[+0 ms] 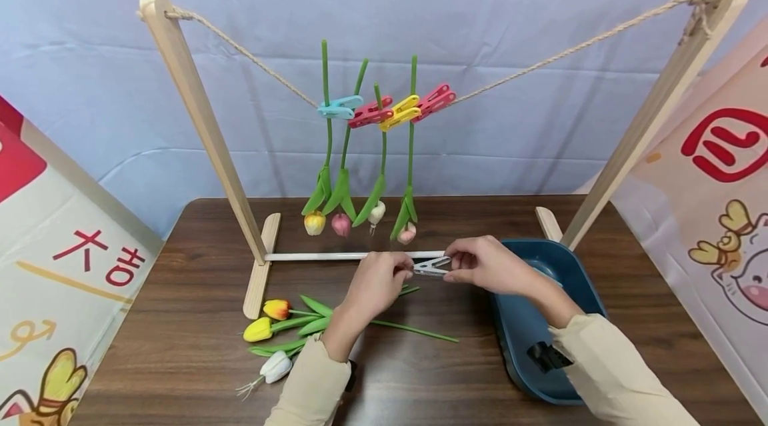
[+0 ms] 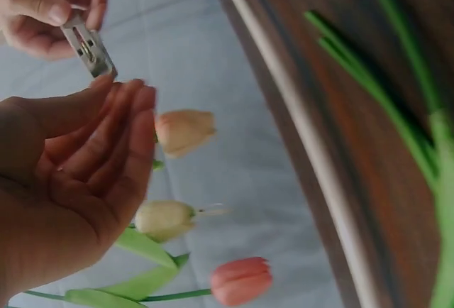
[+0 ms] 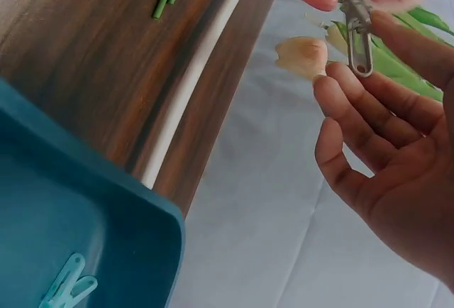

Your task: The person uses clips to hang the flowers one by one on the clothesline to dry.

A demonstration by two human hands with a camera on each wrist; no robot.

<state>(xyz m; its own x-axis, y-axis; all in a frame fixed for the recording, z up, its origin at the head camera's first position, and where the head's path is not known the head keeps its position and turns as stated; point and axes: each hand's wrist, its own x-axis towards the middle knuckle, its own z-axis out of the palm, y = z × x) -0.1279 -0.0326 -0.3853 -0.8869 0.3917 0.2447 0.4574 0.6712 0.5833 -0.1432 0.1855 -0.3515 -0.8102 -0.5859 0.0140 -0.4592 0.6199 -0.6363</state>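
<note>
Above the table, a grey clothespin (image 1: 431,267) is held between both hands. My left hand (image 1: 373,285) pinches its left end with thumb and fingertips. The right hand (image 1: 487,265) grips the other end, where the two handles spread apart. Behind them, four tulips hang heads down from a rope: a yellow one (image 1: 315,223), a dark pink one (image 1: 341,225), a cream one (image 1: 377,213) and a pale pink one (image 1: 407,233). A blue clothespin (image 1: 341,107), a red clothespin (image 1: 370,112), a yellow clothespin (image 1: 401,113) and a pink clothespin (image 1: 435,102) fasten their stems.
A wooden frame (image 1: 204,126) carries the sagging rope (image 1: 570,51), with a white rod (image 1: 324,257) low across it. Loose tulips (image 1: 259,329) lie left of my left forearm. Under the right forearm stands a blue basin (image 1: 510,339), with a light-blue clothespin (image 3: 69,283) inside.
</note>
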